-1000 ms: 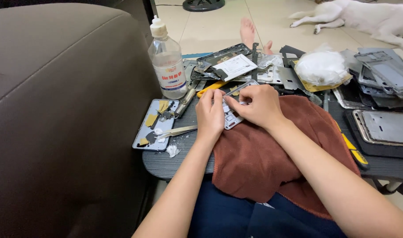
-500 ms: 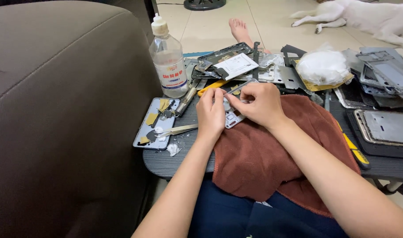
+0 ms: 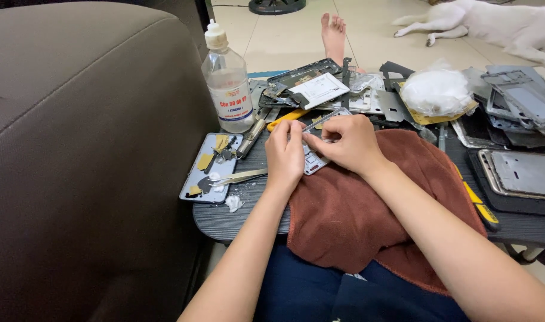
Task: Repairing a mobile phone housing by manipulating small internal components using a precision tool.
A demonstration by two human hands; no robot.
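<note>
My left hand (image 3: 286,156) and my right hand (image 3: 343,143) meet over a small phone frame part (image 3: 313,162) that rests on a brown towel (image 3: 368,203). The left hand's fingers press down on the part's left side. In my right hand I pinch thin metal tweezers (image 3: 323,120) whose tips point at the part between my fingers. The part is mostly hidden under both hands.
A clear plastic bottle (image 3: 227,83) stands at the back left of the dark table (image 3: 224,217). A phone back panel (image 3: 211,168) holds small pieces and another tweezers. Phone frames (image 3: 520,173), a white bag (image 3: 436,92), a brown sofa arm, a bare foot and a white dog surround.
Both hands stay on the part with only slight finger shifts. The view has moved a little.
</note>
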